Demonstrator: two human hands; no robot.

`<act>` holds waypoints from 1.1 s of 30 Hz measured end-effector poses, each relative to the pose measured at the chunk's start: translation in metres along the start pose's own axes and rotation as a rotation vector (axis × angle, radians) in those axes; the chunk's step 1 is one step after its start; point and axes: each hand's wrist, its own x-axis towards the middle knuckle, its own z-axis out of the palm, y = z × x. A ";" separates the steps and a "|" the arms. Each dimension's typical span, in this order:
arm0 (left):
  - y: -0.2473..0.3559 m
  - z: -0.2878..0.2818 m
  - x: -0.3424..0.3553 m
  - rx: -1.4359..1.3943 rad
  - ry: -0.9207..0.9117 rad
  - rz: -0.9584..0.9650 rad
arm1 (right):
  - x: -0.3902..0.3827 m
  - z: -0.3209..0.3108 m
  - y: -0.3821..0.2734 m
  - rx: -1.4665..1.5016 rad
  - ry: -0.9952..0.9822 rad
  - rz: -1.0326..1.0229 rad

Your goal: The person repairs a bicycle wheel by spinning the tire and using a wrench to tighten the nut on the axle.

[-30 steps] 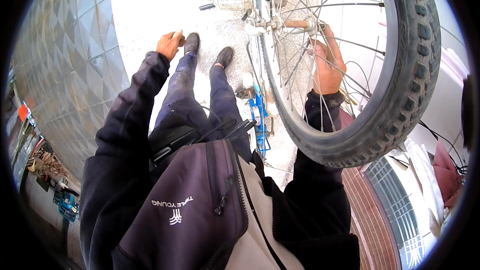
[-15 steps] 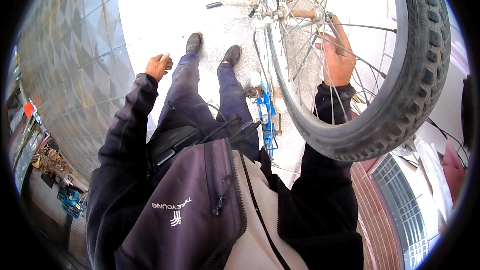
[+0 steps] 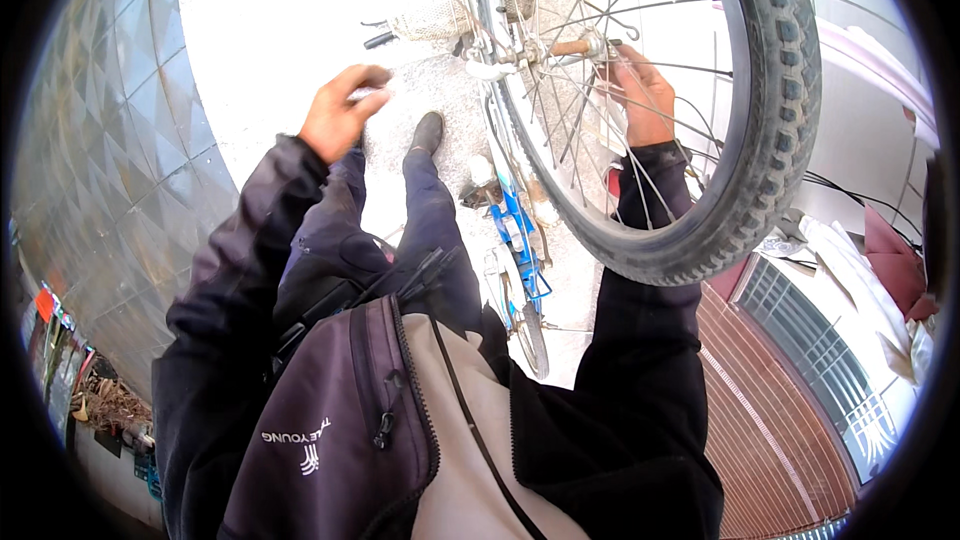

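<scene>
A bicycle wheel with a knobby black tyre (image 3: 785, 90) fills the upper right, its rusty hub (image 3: 568, 47) crossed by spokes. Behind those spokes, my right hand (image 3: 645, 100) has its fingers closed at the hub's right axle end (image 3: 610, 46); the fingertips are partly hidden. My left hand (image 3: 343, 110) hangs in the air left of the wheel, holding nothing visible, thumb and curved fingers apart. The blue and white bicycle frame (image 3: 515, 220) runs down below the hub toward another wheel (image 3: 535, 345). A mesh basket (image 3: 410, 5) lies beyond the hub.
A patterned grey tiled surface (image 3: 120, 180) is at the left, with dry debris (image 3: 105, 400) and tools at its edge. Black cables (image 3: 855, 190), white cloth (image 3: 850, 290) and dark red material (image 3: 890, 260) lie at the right, beside a brown slatted surface (image 3: 760, 410).
My left hand has risen forward and to the right, its fingers spreading. The wheel and my right hand sit further left in view, and the lower bicycle wheel has come into sight.
</scene>
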 end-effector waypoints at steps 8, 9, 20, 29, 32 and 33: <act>0.078 0.043 0.061 0.350 -0.085 0.497 | -0.012 0.001 -0.006 -0.211 -0.179 0.015; 0.076 0.042 0.064 0.358 -0.138 0.471 | -0.012 0.000 -0.005 -0.219 -0.175 0.013; 0.067 0.041 0.078 0.465 -0.135 0.549 | -0.010 0.006 0.009 -0.308 -0.246 0.115; 0.048 0.061 0.052 0.380 -0.045 0.501 | -0.013 -0.003 0.017 -0.354 -0.201 0.119; 0.039 0.058 0.040 0.409 0.000 0.438 | -0.027 -0.018 0.016 -0.235 -0.126 0.152; 0.035 0.055 0.036 0.419 0.007 0.406 | -0.036 -0.022 0.011 -0.226 -0.051 0.185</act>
